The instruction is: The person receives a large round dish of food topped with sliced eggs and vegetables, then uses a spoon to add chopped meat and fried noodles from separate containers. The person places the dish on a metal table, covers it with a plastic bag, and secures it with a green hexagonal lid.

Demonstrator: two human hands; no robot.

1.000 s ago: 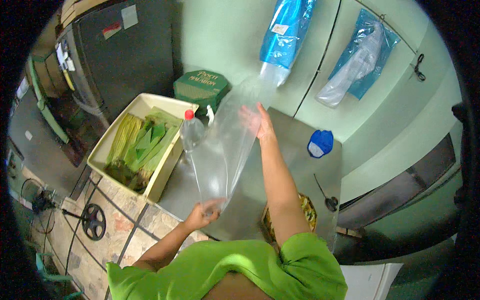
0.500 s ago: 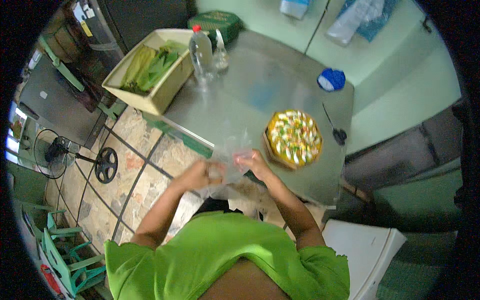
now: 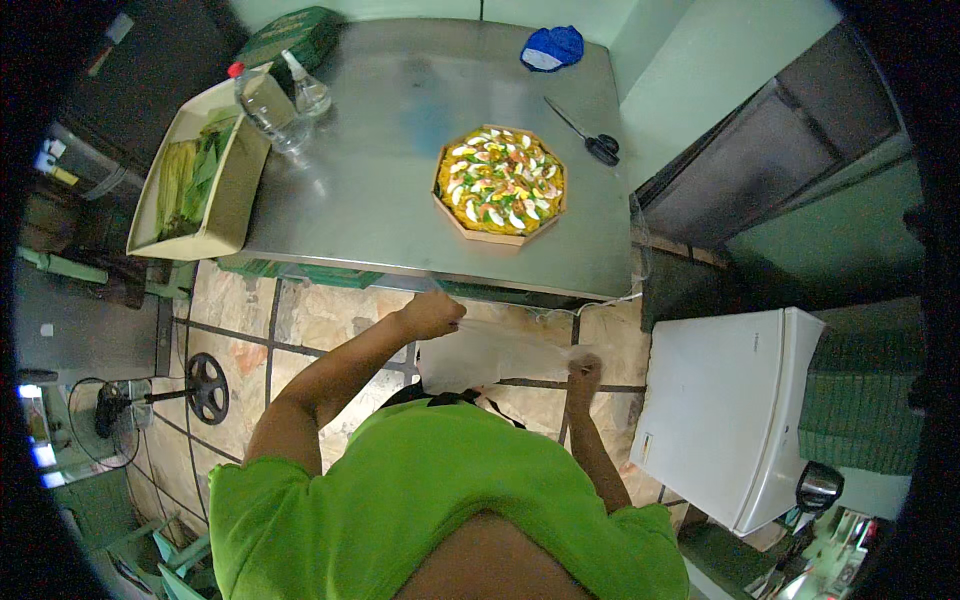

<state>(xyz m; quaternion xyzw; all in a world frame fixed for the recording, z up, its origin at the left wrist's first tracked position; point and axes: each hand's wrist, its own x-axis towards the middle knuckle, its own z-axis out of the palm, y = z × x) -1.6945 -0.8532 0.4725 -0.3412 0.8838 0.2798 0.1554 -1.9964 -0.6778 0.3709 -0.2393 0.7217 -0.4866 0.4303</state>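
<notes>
Between my two hands a thin sheet of clear plastic [image 3: 515, 343] is drawn out in front of my body; whether it is a bag or a flat sheet I cannot tell. My left hand [image 3: 433, 314] is closed on one end, close to the table's front edge. Lower and to the right, my right hand [image 3: 583, 372] grips the other end, slightly blurred. On the metal table [image 3: 370, 200] beyond them lies an octagonal tray of yellow noodles [image 3: 500, 180] topped with egg slices, shrimp and chopped greens. Neither hand touches it.
Scissors [image 3: 600, 148] and a blue-and-white cloth item [image 3: 552, 48] lie at the back right. Leftward stand a red-capped bottle [image 3: 268, 108], a spray bottle [image 3: 310, 95] and a cream bin [image 3: 225, 215] with green leaves [image 3: 205, 165]. A white fridge [image 3: 715, 400] stands right; a fan [image 3: 115, 408] left.
My hands have moved apart, the right one going right and down, stretching the plastic between them. The view has shifted, so the tray and table now appear higher and further left.
</notes>
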